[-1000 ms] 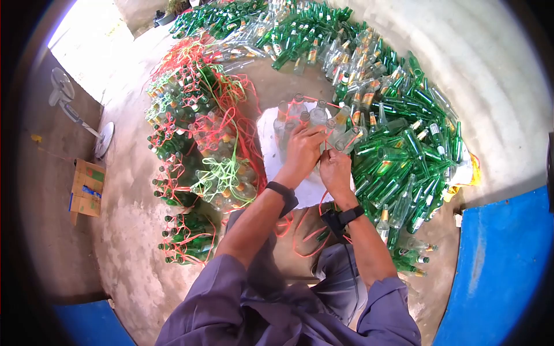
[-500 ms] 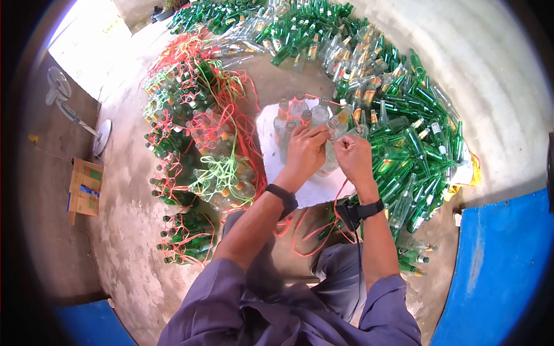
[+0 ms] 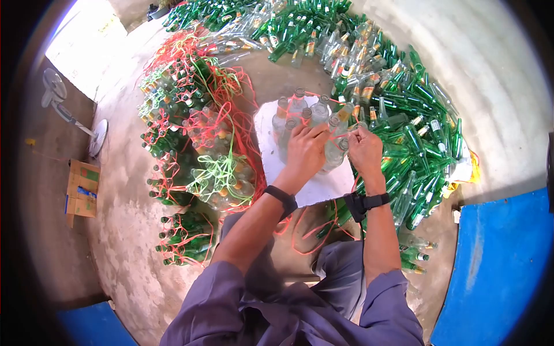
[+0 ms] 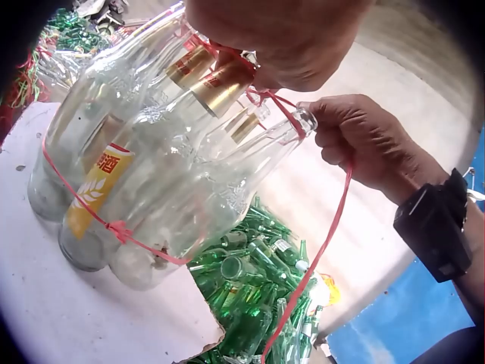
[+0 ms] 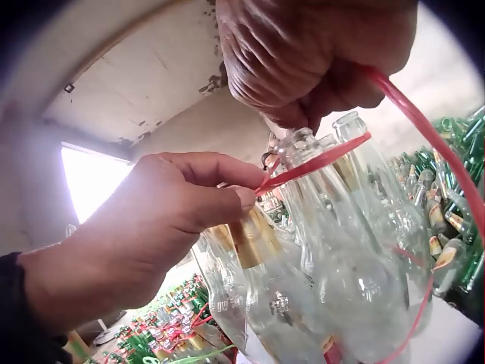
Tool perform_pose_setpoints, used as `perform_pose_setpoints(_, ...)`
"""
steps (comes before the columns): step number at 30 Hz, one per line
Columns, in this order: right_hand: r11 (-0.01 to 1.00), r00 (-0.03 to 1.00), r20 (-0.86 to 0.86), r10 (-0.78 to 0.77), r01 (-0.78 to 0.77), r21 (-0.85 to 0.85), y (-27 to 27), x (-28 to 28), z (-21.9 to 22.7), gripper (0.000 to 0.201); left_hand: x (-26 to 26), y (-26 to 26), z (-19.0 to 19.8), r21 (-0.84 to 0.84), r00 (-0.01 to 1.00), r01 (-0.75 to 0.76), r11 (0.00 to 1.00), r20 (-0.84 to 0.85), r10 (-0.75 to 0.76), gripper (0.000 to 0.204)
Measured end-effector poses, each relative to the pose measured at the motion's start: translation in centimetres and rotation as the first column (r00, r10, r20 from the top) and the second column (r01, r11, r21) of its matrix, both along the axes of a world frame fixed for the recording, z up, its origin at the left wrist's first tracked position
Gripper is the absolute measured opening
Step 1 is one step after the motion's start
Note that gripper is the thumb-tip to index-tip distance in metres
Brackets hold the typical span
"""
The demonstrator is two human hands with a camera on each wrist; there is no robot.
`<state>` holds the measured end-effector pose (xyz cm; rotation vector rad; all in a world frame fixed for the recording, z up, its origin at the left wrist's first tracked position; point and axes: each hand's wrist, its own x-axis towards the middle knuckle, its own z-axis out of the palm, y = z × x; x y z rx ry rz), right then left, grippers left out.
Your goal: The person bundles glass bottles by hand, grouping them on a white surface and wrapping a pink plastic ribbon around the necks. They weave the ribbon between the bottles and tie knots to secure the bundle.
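A cluster of clear glass bottles [image 4: 170, 163], several upright together, stands on a white board [image 3: 317, 191]. A red plastic strap [image 4: 115, 227] rings their lower bodies, with a knot in front. More red strap [image 5: 322, 161] runs round the necks. My left hand [image 3: 306, 151] is over the near necks; in the right wrist view its thumb and fingertips pinch the neck strap beside a gold-foiled bottle. My right hand [image 3: 366, 151], fingers curled, grips the strap right at the mouth of the rightmost bottle. A loose length of strap [image 4: 326, 246] hangs below that hand.
Green and clear bottles [image 3: 404, 150] lie heaped to the right and along the back. On the left stand strapped bottle bundles [image 3: 190, 236] with tangled red and green straps [image 3: 222, 173]. A fan [image 3: 98, 138] and a cardboard box [image 3: 81, 187] stand by the left wall.
My right hand has moved away from the left hand, to the right, and is now at the rightmost bottle's neck. The left hand has stayed nearly in place over the necks.
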<state>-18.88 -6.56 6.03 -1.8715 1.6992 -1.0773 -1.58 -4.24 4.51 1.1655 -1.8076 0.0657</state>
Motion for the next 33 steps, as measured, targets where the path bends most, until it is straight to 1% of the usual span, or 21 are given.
perform_pose_setpoints(1,1.000,1.000,-0.001,-0.001,0.001,-0.001,0.0,-0.2,-0.2,0.016,-0.1,0.0,0.0,-0.036,1.000,-0.008,0.999,0.002,0.008,0.014)
perform_pose_setpoints(2,1.000,1.000,-0.004,-0.006,0.006,0.019,-0.1,-0.5,-0.4,0.017,-0.1,0.0,0.0,-0.036,1.000,-0.007,0.999,0.001,0.007,0.014)
perform_pose_setpoints(4,0.999,1.000,-0.006,-0.012,0.013,0.039,0.1,-0.8,-0.6,0.017,0.0,0.0,-0.1,-0.038,1.000,-0.002,0.999,0.001,0.003,0.017)
perform_pose_setpoints(10,0.996,0.997,0.066,-0.034,0.028,0.081,0.6,-1.7,-1.8,0.016,-0.1,-0.1,-0.2,-0.035,1.000,0.011,0.999,0.016,-0.010,0.024)
perform_pose_setpoints(12,0.999,0.997,0.075,0.016,-0.019,0.039,0.8,-2.1,-1.7,0.015,0.0,-0.1,-0.2,-0.020,1.000,0.018,1.000,0.015,-0.018,0.023)
perform_pose_setpoints(16,0.999,0.998,0.057,0.017,-0.019,0.039,0.8,-2.7,-2.5,0.011,-0.1,-0.1,-0.1,-0.002,1.000,0.014,1.000,0.002,-0.014,0.022)
perform_pose_setpoints(19,1.000,0.998,0.067,0.014,-0.014,-0.003,0.4,-2.6,-4.4,0.010,-0.1,-0.2,-0.2,0.007,1.000,0.021,1.000,0.008,-0.021,0.020)
perform_pose_setpoints(21,1.000,0.984,0.177,0.001,-0.003,0.008,0.1,-2.5,-5.3,0.011,-0.2,-0.2,-0.1,0.015,1.000,0.021,1.000,0.013,-0.021,0.020)
perform_pose_setpoints(23,1.000,0.977,0.214,0.008,-0.012,0.016,0.2,-2.8,-5.8,0.011,-0.1,-0.2,0.1,0.023,1.000,0.020,1.000,0.021,-0.021,0.019)
perform_pose_setpoints(25,0.999,0.969,0.248,0.013,-0.020,0.026,0.3,-3.0,-6.2,0.012,-0.1,-0.1,1.1,0.042,0.997,0.029,0.999,0.076,-0.032,0.017)
perform_pose_setpoints(26,0.998,0.944,0.330,0.002,-0.021,0.053,0.4,-3.0,-6.5,0.013,0.0,0.0,1.5,0.040,0.996,0.032,0.999,0.080,-0.035,0.017)
perform_pose_setpoints(27,0.997,0.911,0.411,-0.010,-0.024,0.078,0.3,-2.8,-6.8,0.015,0.0,0.0,2.3,0.036,0.989,0.058,0.998,0.134,-0.062,0.017)
perform_pose_setpoints(28,0.997,0.909,0.416,-0.012,-0.022,0.077,0.1,-2.5,-7.2,0.015,0.0,-0.1,2.8,0.035,0.978,0.084,0.996,0.188,-0.089,0.016)
perform_pose_setpoints(29,0.983,0.829,0.555,-0.069,-0.039,0.180,-0.1,-2.0,-7.7,0.015,-0.2,-0.2,2.9,0.036,0.977,0.086,0.996,0.193,-0.091,0.016)
perform_pose_setpoints(30,0.959,0.727,0.673,-0.139,-0.071,0.275,-0.2,-1.6,-7.6,0.015,-0.5,-0.6,3.1,0.083,0.968,0.132,0.988,0.205,-0.147,0.016)
perform_pose_setpoints(31,0.960,0.722,0.677,-0.142,-0.067,0.273,-0.3,-1.3,-7.4,0.015,-0.8,-1.1,3.3,0.128,0.955,0.178,0.976,0.216,-0.203,0.016)
perform_pose_setpoints(32,0.928,0.598,0.769,-0.227,-0.108,0.357,-0.4,-1.0,-7.1,0.013,-1.0,-1.5,3.6,0.127,0.953,0.184,0.975,0.221,-0.208,0.016)
perform_pose_setpoints(33,0.889,0.461,0.829,-0.316,-0.163,0.429,-0.5,-0.7,-6.8,0.012,-1.1,-2.0,3.8,0.187,0.930,0.194,0.963,0.276,-0.241,0.018)
